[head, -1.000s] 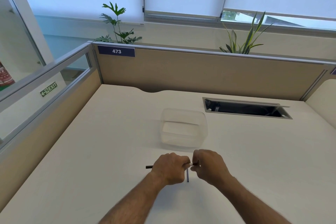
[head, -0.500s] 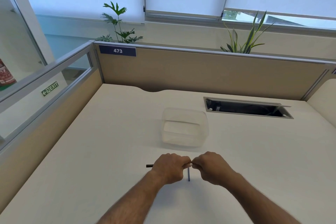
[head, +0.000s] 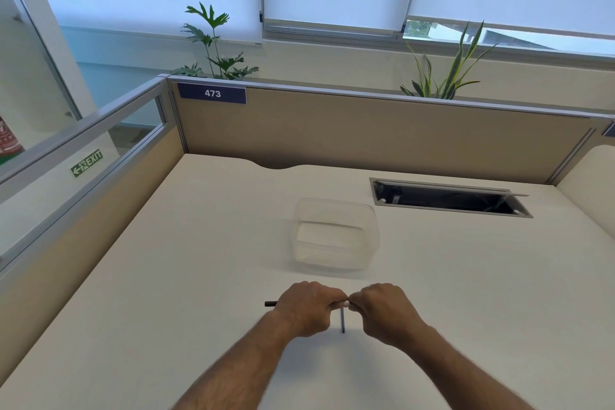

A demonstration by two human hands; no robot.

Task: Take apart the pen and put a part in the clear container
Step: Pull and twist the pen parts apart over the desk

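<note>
Pen (head: 271,303) held level just above the desk (head: 166,276), in front of the container (head: 336,233). Left hand (head: 307,308) is a closed fist around the barrel; only the dark tail shows, poking out leftward. Right hand (head: 382,309) is curled shut, fingertips pinching the pale end of the pen where the two hands meet. A thin blue rod (head: 342,319) lies on the desk between the wrists (likely a part already out, refill perhaps; too small to be sure).

Step in hand, as I judge it: working the right-hand end piece loose, by twist or pull. No gap between the pieces visible yet.

Next move calls for a firm hold by the left hand while the right draws its piece off along the pen's axis, then carries it forward and drops it over the container's near wall. Container looks empty.

Against the earlier frames: little differs. Hands sit at much the same spot, fists as tight, rod unmoved; view shifts slightly.
</note>
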